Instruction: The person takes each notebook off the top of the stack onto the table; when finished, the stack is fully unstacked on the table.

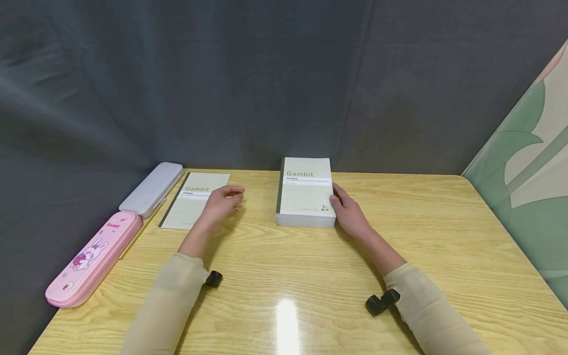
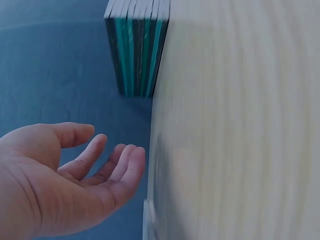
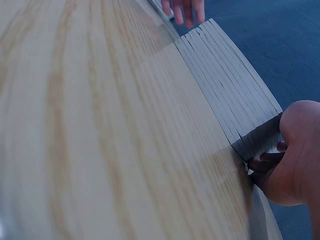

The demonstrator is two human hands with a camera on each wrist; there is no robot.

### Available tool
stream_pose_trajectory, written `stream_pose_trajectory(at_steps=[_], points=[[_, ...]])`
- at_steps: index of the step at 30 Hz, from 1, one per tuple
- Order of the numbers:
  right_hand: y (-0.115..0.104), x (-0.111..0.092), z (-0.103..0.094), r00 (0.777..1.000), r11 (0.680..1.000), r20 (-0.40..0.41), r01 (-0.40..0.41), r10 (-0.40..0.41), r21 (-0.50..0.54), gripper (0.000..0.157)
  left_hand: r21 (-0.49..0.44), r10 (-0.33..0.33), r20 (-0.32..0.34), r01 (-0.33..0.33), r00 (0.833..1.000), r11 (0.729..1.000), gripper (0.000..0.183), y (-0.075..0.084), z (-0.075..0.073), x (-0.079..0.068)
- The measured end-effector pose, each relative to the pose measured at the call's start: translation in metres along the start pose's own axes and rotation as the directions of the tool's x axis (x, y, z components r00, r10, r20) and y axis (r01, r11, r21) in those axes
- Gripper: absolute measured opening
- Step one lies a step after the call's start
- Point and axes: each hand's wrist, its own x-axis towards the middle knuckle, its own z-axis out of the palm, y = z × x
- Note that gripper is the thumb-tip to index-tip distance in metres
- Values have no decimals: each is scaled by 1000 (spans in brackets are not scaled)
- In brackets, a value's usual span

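A thick stack of Gambit notebooks (image 1: 306,192) sits on the table toward the back, its dark and green spines (image 2: 137,57) facing left. My right hand (image 1: 349,211) holds the stack's right side, thumb at the top cover's edge and fingers low along the side. In the right wrist view those fingers (image 3: 265,164) are curled against the stack's page edges (image 3: 227,80). My left hand (image 1: 224,202) hovers over the right part of a single Gambit notebook (image 1: 184,209), fingers loosely bent and holding nothing. It hides part of that cover.
To the left lie a pink pencil case (image 1: 93,259) with a rabbit picture and a pale grey case (image 1: 153,190) behind it. A thin yellow pencil (image 1: 139,229) lies alongside them. A dark curtain (image 1: 266,84) hangs behind the wooden table (image 1: 310,271).
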Motion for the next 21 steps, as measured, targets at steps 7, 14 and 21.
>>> stream_pose_trajectory(at_steps=[7,14,21], points=[[0,0,1,1000,1000,4,-8,7,12,60,-65,19,77,-14,997,998,39,4,33,9],[1,-1,0,1000,1000,1,-3,2,14,59,-172,41,123,-20,992,985,41,7,60,14],[0,-1,1,1000,1000,-1,-5,5,20,60,-194,52,87,-34,995,980,37,11,78,13]])
